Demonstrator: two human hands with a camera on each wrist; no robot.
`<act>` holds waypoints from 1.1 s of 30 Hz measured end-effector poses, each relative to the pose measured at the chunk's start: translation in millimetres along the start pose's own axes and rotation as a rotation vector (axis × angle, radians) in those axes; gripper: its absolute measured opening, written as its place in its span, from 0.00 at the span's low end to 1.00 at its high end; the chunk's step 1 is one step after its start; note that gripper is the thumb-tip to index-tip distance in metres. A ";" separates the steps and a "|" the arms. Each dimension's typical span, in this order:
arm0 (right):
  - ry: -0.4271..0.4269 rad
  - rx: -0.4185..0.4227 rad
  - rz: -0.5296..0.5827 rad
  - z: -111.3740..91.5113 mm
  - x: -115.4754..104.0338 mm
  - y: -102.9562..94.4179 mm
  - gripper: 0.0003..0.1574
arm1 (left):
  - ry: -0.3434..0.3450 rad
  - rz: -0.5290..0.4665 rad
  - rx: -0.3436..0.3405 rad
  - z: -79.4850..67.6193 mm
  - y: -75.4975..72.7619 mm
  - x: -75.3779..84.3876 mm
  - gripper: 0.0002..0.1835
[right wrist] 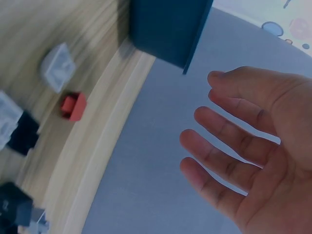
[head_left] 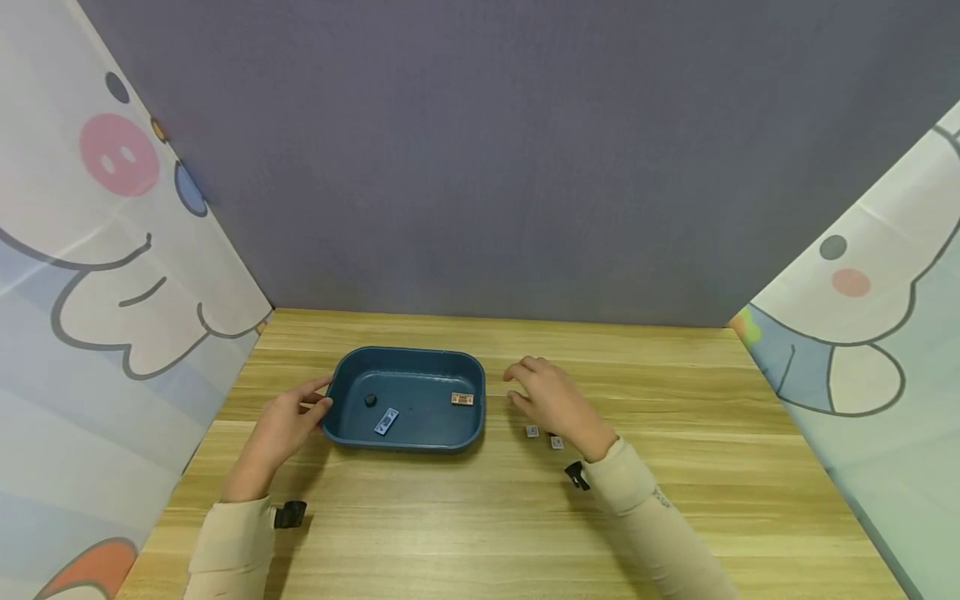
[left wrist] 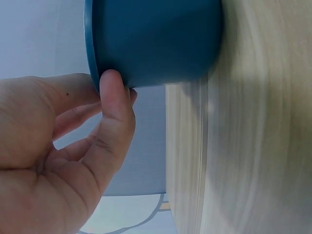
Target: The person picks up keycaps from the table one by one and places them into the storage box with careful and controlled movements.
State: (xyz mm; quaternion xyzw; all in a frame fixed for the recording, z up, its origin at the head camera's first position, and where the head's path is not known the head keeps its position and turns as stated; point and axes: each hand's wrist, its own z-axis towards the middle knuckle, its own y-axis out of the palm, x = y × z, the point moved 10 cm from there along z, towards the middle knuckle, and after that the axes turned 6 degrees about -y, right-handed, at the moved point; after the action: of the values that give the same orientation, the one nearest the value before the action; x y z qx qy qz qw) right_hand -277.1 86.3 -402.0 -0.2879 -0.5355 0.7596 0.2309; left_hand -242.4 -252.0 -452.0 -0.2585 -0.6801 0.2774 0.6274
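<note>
A dark blue, rounded rectangular plastic basin [head_left: 420, 421] stands on the table in the head view. My left hand [head_left: 281, 425] pinches its left rim between thumb and fingers, as the left wrist view of the basin's outer wall [left wrist: 156, 44] also shows. Inside lie a small black piece [head_left: 371, 400], a blue-and-white printed tile [head_left: 386, 422] and an orange-and-white printed tile [head_left: 462, 399]. To the right of the basin, my right hand [head_left: 557, 402] hovers over the table with fingers spread and loosely bent, holding nothing.
Below the right hand lie small pale square pieces [head_left: 532, 432]. The right wrist view adds a red piece [right wrist: 73, 106] and a black one [right wrist: 23, 134], partly hidden in the head view. A grey panel [head_left: 480, 167] rises behind the wooden table [head_left: 450, 517], with cartoon-printed sheets either side.
</note>
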 end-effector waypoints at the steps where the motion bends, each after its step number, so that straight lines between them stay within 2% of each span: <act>1: 0.004 -0.002 -0.003 -1.4 1.6 -0.1 0.14 | 0.000 0.001 0.000 -0.1 -0.1 0.0 0.24; 15: 0.010 -0.032 -0.096 -23.1 22.3 10.9 0.15 | 0.002 0.000 0.004 0.4 -0.6 -0.2 0.24; 21: 0.022 -0.047 -0.092 -29.4 28.8 20.0 0.15 | 0.008 -0.001 0.007 0.5 -1.3 0.2 0.24; 28: 0.088 -0.110 -0.131 -32.9 38.1 31.7 0.12 | 0.007 0.000 0.006 0.1 -1.5 0.1 0.24; 33: 0.138 -0.159 -0.155 -35.2 44.0 38.9 0.14 | 0.005 -0.004 0.004 0.3 -1.3 -0.4 0.24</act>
State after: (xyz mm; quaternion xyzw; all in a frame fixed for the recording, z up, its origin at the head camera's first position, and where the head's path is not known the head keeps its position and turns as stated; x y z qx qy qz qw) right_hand -286.7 126.8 -456.3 -0.3144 -0.5976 0.6730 0.3018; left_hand -242.7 -253.2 -451.4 -0.2567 -0.6784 0.2768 0.6303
